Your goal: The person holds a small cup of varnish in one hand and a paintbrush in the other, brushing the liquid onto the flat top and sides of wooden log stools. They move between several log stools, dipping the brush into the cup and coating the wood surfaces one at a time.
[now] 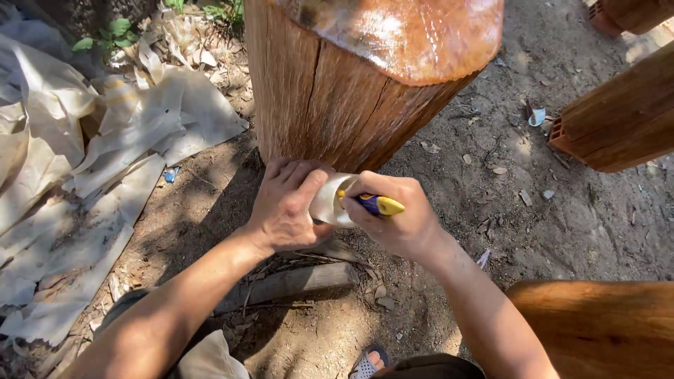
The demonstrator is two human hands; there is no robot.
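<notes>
A thick wooden stump with a glossy varnished top stands on bare dirt in front of me. My left hand wraps around a small white container held at the stump's base. My right hand grips a tool with a blue and yellow handle, its tip pushed at the container's rim. Both hands press together just below the stump's side, which is cracked lengthwise.
Crumpled white sheeting covers the ground at left. A flat wood plank lies under my arms. Orange-brown wooden pieces sit at right and lower right. My sandalled foot shows at the bottom edge.
</notes>
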